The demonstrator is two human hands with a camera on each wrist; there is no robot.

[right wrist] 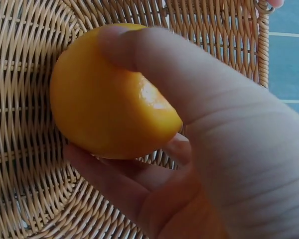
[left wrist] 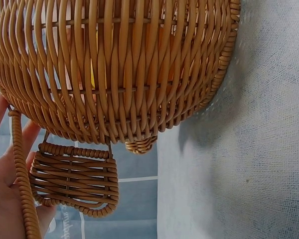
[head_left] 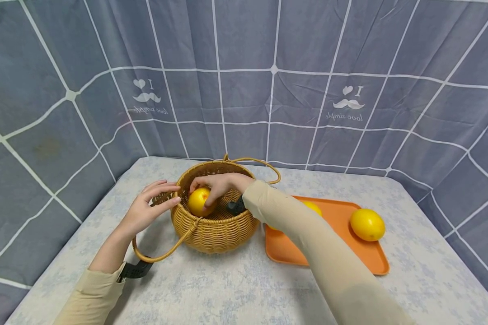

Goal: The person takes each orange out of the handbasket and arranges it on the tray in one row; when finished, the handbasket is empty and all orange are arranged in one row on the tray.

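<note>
A wicker basket (head_left: pixel 215 237) stands on the table, its two loop handles folded outward. Inside it my right hand (head_left: pixel 218 184) holds a yellow lemon (head_left: pixel 197 202), thumb on one side and fingers on the other. In the right wrist view the lemon (right wrist: pixel 94 99) is low in the basket, close to the woven wall. My left hand (head_left: pixel 144 211) is at the basket's left rim with fingers extended and thumb apart. The left wrist view shows its fingers behind a loop handle (left wrist: pixel 21 164), beside a small woven flap (left wrist: pixel 74 174); full contact is hidden.
To the basket's right lies an orange tray (head_left: pixel 284 250). One lemon (head_left: pixel 368 225) rests on its right side; another yellow fruit (head_left: pixel 312 207) is partly hidden by my right forearm. A grey gridded curtain (head_left: pixel 248 99) hangs behind the cloth-covered table (head_left: pixel 236 289).
</note>
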